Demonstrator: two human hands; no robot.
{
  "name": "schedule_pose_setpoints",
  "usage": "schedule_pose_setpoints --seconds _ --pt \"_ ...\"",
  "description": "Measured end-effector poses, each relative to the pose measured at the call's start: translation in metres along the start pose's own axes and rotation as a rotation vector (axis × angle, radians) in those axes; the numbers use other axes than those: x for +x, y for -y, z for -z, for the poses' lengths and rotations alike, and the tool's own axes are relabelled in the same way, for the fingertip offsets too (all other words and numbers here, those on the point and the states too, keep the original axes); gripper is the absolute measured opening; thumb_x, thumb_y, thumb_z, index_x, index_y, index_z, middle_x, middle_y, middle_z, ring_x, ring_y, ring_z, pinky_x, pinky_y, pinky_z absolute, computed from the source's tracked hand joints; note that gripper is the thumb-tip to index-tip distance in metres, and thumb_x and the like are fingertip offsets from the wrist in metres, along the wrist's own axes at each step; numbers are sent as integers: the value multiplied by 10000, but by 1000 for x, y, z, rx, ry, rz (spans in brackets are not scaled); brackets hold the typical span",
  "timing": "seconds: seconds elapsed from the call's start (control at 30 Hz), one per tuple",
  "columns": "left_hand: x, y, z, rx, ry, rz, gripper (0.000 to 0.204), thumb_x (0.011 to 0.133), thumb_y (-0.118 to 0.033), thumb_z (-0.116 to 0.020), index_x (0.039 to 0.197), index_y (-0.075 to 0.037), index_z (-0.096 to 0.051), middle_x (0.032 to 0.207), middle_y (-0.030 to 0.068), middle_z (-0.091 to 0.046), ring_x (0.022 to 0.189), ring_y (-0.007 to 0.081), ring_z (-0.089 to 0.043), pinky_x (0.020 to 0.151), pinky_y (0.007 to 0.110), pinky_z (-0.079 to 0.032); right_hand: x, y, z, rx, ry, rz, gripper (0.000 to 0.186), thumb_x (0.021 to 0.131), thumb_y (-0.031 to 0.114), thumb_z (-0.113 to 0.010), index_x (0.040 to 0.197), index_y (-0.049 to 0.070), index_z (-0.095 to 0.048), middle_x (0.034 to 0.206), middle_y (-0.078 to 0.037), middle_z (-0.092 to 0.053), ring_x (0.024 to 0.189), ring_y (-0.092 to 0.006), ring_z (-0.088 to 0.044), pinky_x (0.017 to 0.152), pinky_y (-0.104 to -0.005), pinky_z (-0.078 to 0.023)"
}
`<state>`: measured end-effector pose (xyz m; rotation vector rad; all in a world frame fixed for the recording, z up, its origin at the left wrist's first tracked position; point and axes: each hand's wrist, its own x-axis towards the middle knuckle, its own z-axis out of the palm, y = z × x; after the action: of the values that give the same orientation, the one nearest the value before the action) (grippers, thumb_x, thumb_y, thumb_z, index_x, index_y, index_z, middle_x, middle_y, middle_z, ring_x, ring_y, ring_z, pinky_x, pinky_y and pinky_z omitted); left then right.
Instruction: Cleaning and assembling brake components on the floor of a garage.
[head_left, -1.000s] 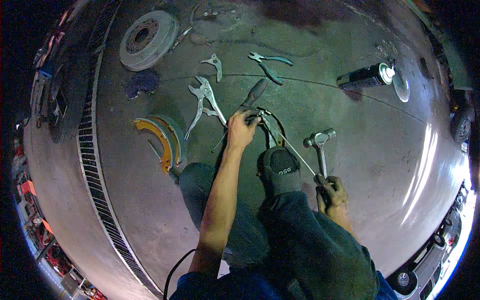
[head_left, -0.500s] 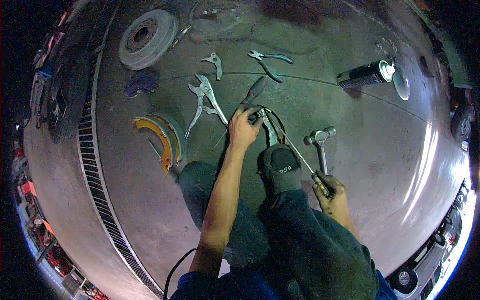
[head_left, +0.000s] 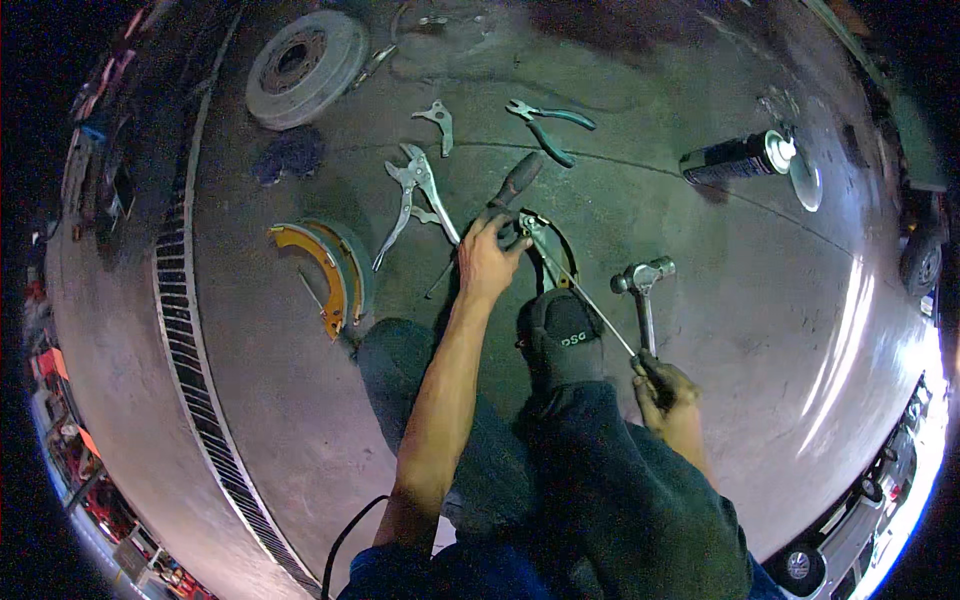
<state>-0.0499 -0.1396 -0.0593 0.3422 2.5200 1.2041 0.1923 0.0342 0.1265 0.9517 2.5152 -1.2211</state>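
Low at the right, my right hand [head_left: 668, 392] is closed round the handle of a screwdriver. The screwdriver's long thin shaft [head_left: 605, 321] slants up and left to a brake shoe [head_left: 566, 243]. That curved shoe has a metal lever piece along it, and my shoe [head_left: 562, 335] covers its near end. At its far end my left hand [head_left: 488, 262] is closed, thumb and fingers pinching at the metal part; the exact contact is partly hidden. A second screwdriver with a dark handle [head_left: 520, 180] lies on the floor, passing beneath my left hand.
Locking pliers [head_left: 421, 190], brake shoes [head_left: 325, 270], a bracket [head_left: 440, 125] and cutting pliers [head_left: 545, 125] lie around. A ball-peen hammer [head_left: 643, 290] is near my right hand. Farther off are a spray can [head_left: 730, 160], brake drum [head_left: 305, 75] and floor grate [head_left: 178, 330].
My right hand has shifted slightly down and right, its grip turned over the screwdriver handle. My left hand stays at the brake shoe's far end. The view has tilted slightly.
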Motion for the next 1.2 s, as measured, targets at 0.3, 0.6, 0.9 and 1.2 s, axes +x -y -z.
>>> schedule_pose_setpoints --seconds 0.3,0.6,0.9,1.2 --pt "-64 -98 -23 38 -7 -809 421 720 -298 -746 1080 -91 -672 1052 116 -686 1058 299 -641 944 486 -473 14 63 54 -564 4 307 425 937 225 -694 1327 72 -620 1238 -217 -665 1121 -413 -644 989 -462 -496" --pt "-62 -62 -58 -294 -64 -978 318 693 -289 -855 650 -98 -605 626 59 -624 540 242 -609 503 356 -451 4 69 35 253 459 3 613 1032 326 -551 1518 -14 -398 1340 -242 -609 1257 -330 -580 1081 -400 -419" --pt "-45 -83 45 -499 -85 -220 294 855 -258 -807 828 -2 -665 777 117 -685 718 219 -672 645 376 -516 64 -23 -40 4 -290 -76 475 981 401 -639 1261 17 -656 1080 -228 -704 992 -351 -681 883 -437 -527" --pt "-35 -100 147 -764 -311 -183 401 999 -357 -666 1216 -36 -563 921 11 -605 737 123 -566 632 256 -480 223 10 -110 -410 336 190 514 743 258 -836 1130 -13 -632 1152 -273 -663 1125 -439 -635 946 -515 -520"
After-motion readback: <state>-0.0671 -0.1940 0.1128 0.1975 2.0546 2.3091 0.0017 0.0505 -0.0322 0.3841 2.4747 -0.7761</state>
